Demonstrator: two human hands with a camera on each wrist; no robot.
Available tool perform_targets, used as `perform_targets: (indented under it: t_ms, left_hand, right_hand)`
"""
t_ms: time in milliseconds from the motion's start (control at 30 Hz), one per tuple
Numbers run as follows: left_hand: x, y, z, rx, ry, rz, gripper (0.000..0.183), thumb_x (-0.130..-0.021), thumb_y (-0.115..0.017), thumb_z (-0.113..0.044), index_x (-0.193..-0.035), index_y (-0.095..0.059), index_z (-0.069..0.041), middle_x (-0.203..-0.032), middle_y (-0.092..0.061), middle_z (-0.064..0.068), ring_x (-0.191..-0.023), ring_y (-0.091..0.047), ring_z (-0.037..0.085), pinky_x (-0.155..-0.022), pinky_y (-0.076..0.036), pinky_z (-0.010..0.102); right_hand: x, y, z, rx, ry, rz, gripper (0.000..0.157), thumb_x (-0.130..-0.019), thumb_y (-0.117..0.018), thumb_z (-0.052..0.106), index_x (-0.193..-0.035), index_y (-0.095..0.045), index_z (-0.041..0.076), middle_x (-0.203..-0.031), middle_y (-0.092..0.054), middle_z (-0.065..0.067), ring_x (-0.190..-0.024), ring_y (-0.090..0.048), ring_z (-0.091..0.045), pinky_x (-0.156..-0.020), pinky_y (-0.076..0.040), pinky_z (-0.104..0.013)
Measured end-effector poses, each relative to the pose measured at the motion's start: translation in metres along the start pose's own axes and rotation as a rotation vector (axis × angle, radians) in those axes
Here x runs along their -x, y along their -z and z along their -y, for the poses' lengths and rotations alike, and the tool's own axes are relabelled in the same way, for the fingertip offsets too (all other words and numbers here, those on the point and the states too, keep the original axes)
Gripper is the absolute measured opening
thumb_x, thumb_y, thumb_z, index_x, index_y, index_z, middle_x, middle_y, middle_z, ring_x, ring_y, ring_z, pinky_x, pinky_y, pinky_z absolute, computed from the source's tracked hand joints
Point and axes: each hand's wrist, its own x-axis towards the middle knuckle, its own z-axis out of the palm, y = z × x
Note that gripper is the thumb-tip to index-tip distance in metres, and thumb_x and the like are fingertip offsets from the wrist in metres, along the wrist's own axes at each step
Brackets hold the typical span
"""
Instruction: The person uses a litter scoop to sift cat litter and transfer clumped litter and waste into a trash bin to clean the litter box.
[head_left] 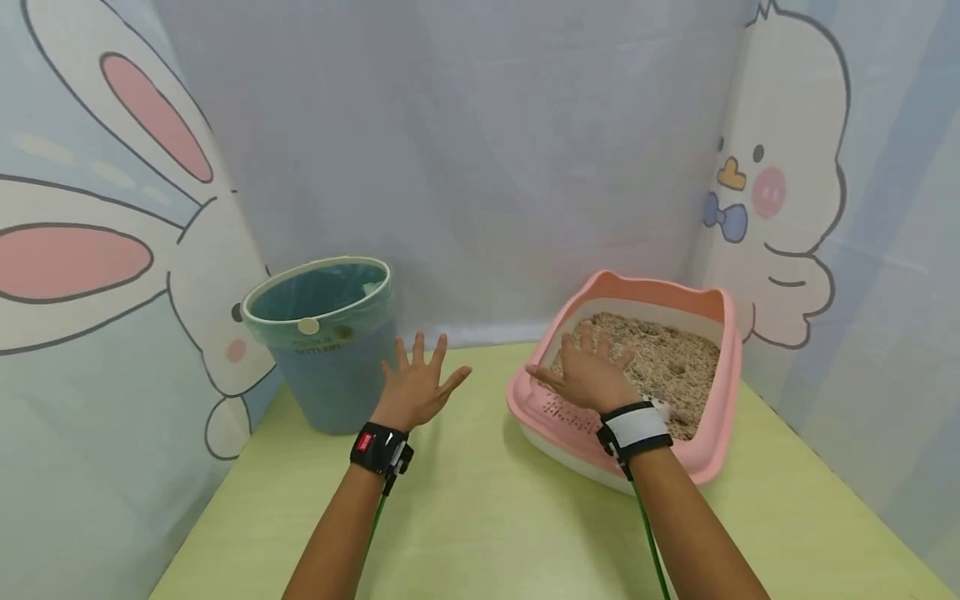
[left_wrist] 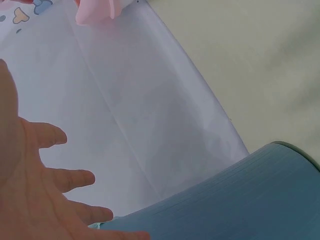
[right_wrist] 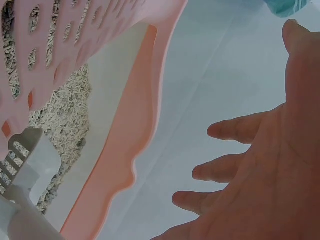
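Observation:
My left hand (head_left: 416, 387) is held up with its fingers spread, just right of a blue trash bin (head_left: 330, 375) lined with a thin bag. It holds nothing, and the left wrist view shows the bin's side (left_wrist: 240, 200) below the fingertips. Fingers also spread, my right hand (head_left: 592, 379) hovers over the near left part of a pink and white litter box (head_left: 726, 392). Sandy pellet litter (head_left: 667, 354) with darker clumps lies in the box. A pale slotted litter scoop (right_wrist: 47, 160) rests inside, mostly hidden behind the right wrist in the head view.
Both objects stand on a yellow-green table (head_left: 480, 517), the bin at left and the box at right. A pale curtain (head_left: 465, 167) rises behind the table, with printed cartoon animals on the side curtains. Green cables (head_left: 652, 542) trail from both wrist straps.

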Motion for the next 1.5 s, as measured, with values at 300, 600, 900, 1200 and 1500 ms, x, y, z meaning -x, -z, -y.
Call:
perform_targets:
  t_ms: [300,600,900,1200,1500]
  left_hand:
    - [0.014,0.012,-0.001,-0.006,-0.047,-0.091,0.083,-0.104,-0.042,-0.067,-0.168,-0.025,-0.016,-0.172,-0.022,0.028,-0.157,-0.015,0.062,-0.115,-0.033,0.08]
    - [0.051,0.042,-0.002,-0.039,-0.128,-0.273,0.077,-0.104,-0.053,-0.057,-0.163,-0.037,-0.01,-0.166,-0.036,0.03,-0.151,-0.035,0.057,-0.11,-0.047,0.069]
    - [0.064,0.095,0.034,-0.104,-0.224,-0.712,0.055,-0.095,-0.075,-0.029,-0.141,-0.06,-0.003,-0.144,-0.052,0.033,-0.137,-0.049,0.054,-0.098,-0.053,0.07]
    - [0.081,0.111,0.146,-0.099,0.118,-0.678,0.087,-0.091,-0.077,-0.048,-0.158,-0.04,-0.007,-0.16,-0.023,0.04,-0.15,-0.008,0.069,-0.105,-0.024,0.092]
    - [0.075,0.067,0.199,0.052,0.18,-0.555,0.084,-0.09,-0.082,-0.04,-0.152,-0.04,-0.001,-0.162,-0.016,0.04,-0.141,-0.032,0.069,-0.083,-0.05,0.08]
  right_hand:
    - [0.025,0.016,-0.001,-0.025,0.017,-0.019,0.087,-0.104,-0.052,0.06,-0.163,-0.031,0.001,-0.169,-0.013,-0.038,-0.153,0.001,-0.068,-0.106,0.001,-0.094]
    - [0.091,0.017,-0.039,0.009,0.013,-0.119,0.077,-0.104,-0.054,0.057,-0.152,-0.048,-0.003,-0.154,-0.046,-0.037,-0.144,-0.031,-0.069,-0.107,-0.018,-0.092]
    - [0.11,-0.038,-0.074,-0.002,0.125,-0.368,0.068,-0.1,-0.071,0.036,-0.151,-0.05,-0.002,-0.146,-0.054,-0.037,-0.133,-0.051,-0.06,-0.109,-0.039,-0.073]
    - [0.099,-0.061,-0.082,-0.071,0.233,-0.654,0.047,-0.082,-0.085,0.013,-0.127,-0.072,0.008,-0.118,-0.074,-0.019,-0.11,-0.067,-0.043,-0.094,-0.049,-0.064]
    - [0.092,-0.075,-0.092,-0.045,0.195,-0.654,0.04,-0.081,-0.084,0.015,-0.119,-0.075,0.02,-0.111,-0.078,-0.009,-0.104,-0.067,-0.041,-0.085,-0.049,-0.067]
